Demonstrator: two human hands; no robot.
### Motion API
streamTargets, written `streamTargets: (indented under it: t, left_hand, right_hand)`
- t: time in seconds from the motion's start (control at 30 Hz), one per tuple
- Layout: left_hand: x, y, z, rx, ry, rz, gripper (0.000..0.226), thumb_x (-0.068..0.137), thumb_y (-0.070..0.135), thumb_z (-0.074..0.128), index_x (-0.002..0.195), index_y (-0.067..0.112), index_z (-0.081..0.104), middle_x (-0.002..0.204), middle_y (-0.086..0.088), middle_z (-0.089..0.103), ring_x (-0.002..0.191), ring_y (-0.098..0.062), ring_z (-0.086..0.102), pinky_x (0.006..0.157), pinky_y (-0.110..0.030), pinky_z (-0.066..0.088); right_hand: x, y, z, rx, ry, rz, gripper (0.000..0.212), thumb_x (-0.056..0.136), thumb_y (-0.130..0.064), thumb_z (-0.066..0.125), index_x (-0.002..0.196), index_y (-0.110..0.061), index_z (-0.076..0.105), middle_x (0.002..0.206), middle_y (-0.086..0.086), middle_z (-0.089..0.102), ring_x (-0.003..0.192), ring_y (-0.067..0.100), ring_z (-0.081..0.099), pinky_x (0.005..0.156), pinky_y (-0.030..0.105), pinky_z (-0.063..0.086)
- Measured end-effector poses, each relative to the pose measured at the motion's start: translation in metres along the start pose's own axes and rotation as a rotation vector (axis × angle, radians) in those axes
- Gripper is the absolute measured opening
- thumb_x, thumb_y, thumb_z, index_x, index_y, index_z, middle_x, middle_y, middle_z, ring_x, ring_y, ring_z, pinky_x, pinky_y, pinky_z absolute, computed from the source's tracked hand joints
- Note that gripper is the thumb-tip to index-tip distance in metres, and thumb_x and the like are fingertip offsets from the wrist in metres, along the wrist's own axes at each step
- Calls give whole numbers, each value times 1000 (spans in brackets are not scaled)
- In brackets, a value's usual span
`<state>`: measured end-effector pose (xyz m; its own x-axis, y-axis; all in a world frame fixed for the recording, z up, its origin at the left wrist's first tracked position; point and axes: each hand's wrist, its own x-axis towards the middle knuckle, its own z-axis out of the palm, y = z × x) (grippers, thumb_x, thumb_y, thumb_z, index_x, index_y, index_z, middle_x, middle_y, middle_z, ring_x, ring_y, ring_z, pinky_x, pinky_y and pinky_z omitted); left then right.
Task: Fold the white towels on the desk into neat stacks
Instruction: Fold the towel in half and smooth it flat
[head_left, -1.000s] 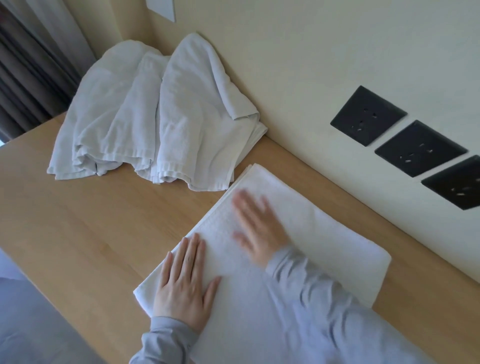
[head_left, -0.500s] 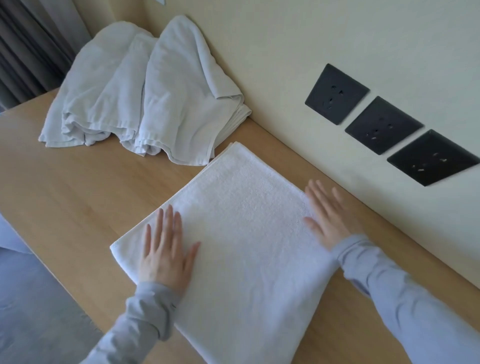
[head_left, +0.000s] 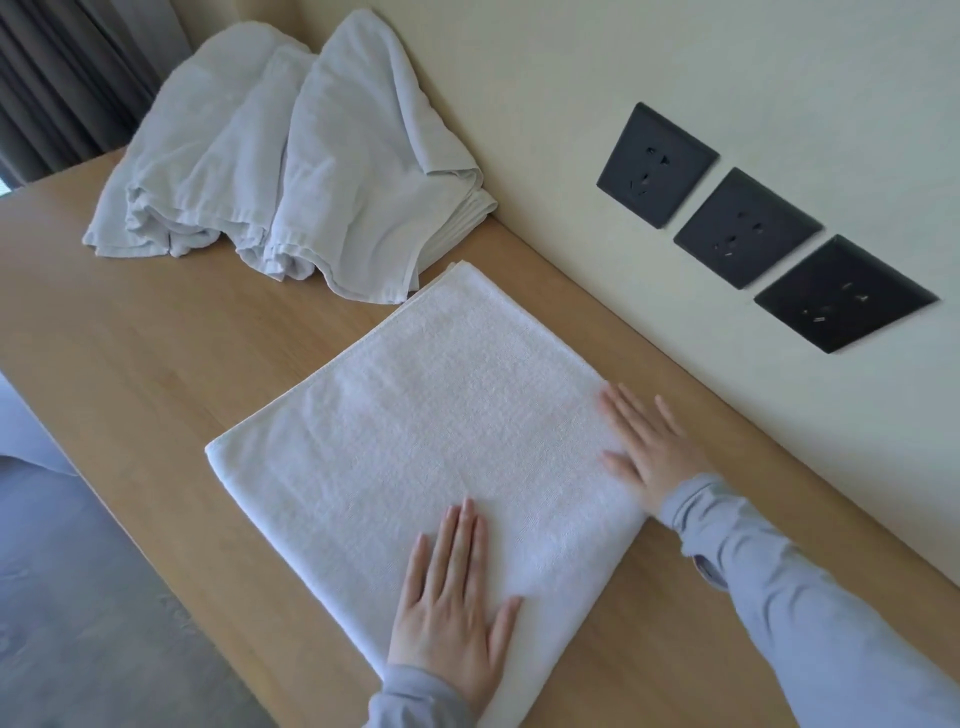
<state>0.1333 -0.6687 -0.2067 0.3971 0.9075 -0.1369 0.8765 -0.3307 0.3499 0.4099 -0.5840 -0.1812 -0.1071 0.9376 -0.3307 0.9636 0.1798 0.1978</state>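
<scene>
Pressing both palms flat, we have the folded towel pinned to the desk, and we judge this is smoothing: flattening the layers so the rectangle holds its shape before it is folded again or stacked. Our left hand lies open on the towel's near end, fingers straight and close together, thumb spread. Our right hand lies open too, fingers fanned along the towel's wall-side edge, probably to square that edge and keep it from creeping. Neither hand grips anything.

The towel lies slantwise between the desk's front edge and its back edge at the wall. Its far corner just reaches the heap of loose towels. That heap is slumped in the desk's far back corner and leans up against the wall, out of the working space, we think, until each piece's turn comes.

Counting: one towel folded and two hands on it. The heap shows three rumpled lobes, but we cannot tell how many separate towels make it up. On the wall above the back edge sit three black sockets: the first socket, the second socket and the third socket. A dark curtain hangs beyond the desk's far end, and grey floor shows past the front edge.
</scene>
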Motion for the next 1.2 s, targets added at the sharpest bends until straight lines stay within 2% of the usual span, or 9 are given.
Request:
streamTargets:
  t: [0.1,0.2,0.3,0.43,0.53,0.67,0.87,1.0,1.2]
  left_hand:
    - [1,2,-5,12,33,6,72,94,54,14,137,3,40,147,-12,37,140,-20,15,107,-40,22]
    - [0,0,-18,-102,159,-64,74,94,55,11,137,3,40,146,-15,36,140,-21,17,112,-38,12]
    - [2,-15,-36,-416,411,-449,80,88,61,24,143,4,30,153,-13,23,143,-25,16,115,-39,9]
    - [10,-41,-61,-890,527,-1101,65,84,35,63,134,0,42,138,-22,41,127,-37,39,106,-51,32]
    - [13,-54,-62,-1091,449,-1211,32,83,25,68,93,-3,56,88,-18,59,86,-34,58,82,-43,47]
    - [14,-58,-59,-1221,387,-1292,47,81,36,68,109,0,57,94,-15,62,94,-36,61,82,-39,45]
    - [17,-58,-56,-1100,503,-1121,30,89,39,55,97,10,53,86,-7,59,80,-29,55,74,-36,41]
    - [15,-61,-76,-983,560,-873,34,78,49,58,79,15,52,71,-2,57,66,-22,53,58,-31,38]
    - [46,-62,-128,-830,303,-503,35,65,53,56,69,18,55,65,2,58,60,-17,52,57,-31,42]
  right_hand:
    - [14,11,-10,65,3,138,65,96,-46,9,148,-13,-12,158,-1,-10,144,11,-15,118,36,-9]
    - [30,-13,-30,163,142,-18,66,98,-43,23,149,-11,-1,158,2,0,146,13,-5,119,34,-6]
    - [54,-40,-40,350,142,-116,67,96,-42,38,150,-13,10,157,1,15,145,15,13,118,36,14]
    - [91,-45,-46,571,211,126,60,90,-42,53,138,-12,35,137,7,42,125,26,42,102,43,38]
    - [114,-37,-46,607,144,300,65,85,-51,56,133,-10,39,132,9,44,121,27,43,101,43,39]
    - [127,-26,-44,871,-100,433,87,76,-61,62,139,-8,32,141,10,41,125,28,45,101,39,38]
    - [122,-15,-65,799,-273,391,101,70,-68,61,143,-6,28,146,11,35,131,28,39,99,33,36]
    - [67,-13,-82,815,-95,410,92,69,-68,63,133,-5,43,137,12,46,123,27,47,96,32,40]
    - [-93,-19,-69,1075,182,759,41,67,-55,73,67,-19,55,69,-6,60,63,9,56,52,23,40]
